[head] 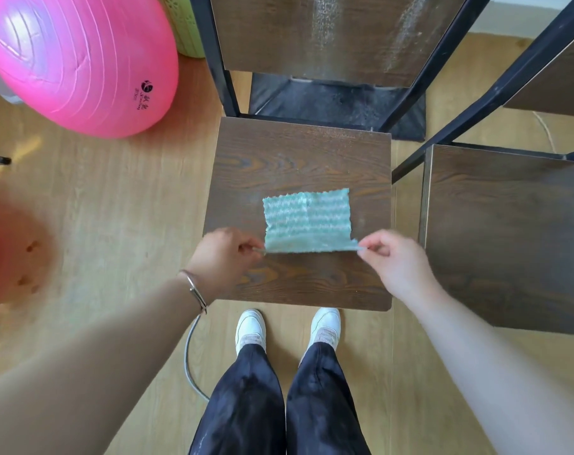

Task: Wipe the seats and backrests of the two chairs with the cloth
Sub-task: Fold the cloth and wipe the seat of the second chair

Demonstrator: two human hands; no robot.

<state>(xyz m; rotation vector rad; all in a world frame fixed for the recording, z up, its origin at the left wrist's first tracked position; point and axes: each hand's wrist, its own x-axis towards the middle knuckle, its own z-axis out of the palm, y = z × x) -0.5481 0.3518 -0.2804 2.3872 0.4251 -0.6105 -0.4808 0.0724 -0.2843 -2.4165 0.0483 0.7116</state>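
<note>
while left hand (226, 254), right hand (394, 261) fingers (376, 248) pinch cloth (308, 221) over seat (295, 159), pink ball (75, 60) on floor (131, 198).

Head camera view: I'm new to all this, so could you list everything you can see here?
Chairs: 2, brown wood with black frames, one in the middle, the other at right.
Cloth: 1, teal, over the middle seat.
Ball: 1, pink, on the floor at upper left.
Container: 1, light green, behind the ball, mostly hidden.
Mat: 1, black, on the floor behind the middle chair.
Cable: 1, grey, on the floor near the feet.
Floor: light wood.
Shoes: 2, white, in front of the middle chair.
Bracelet: 1, silver, left wrist.
Left hand: pinches the cloth's near left corner.
Right hand: pinches its near right corner.
</note>
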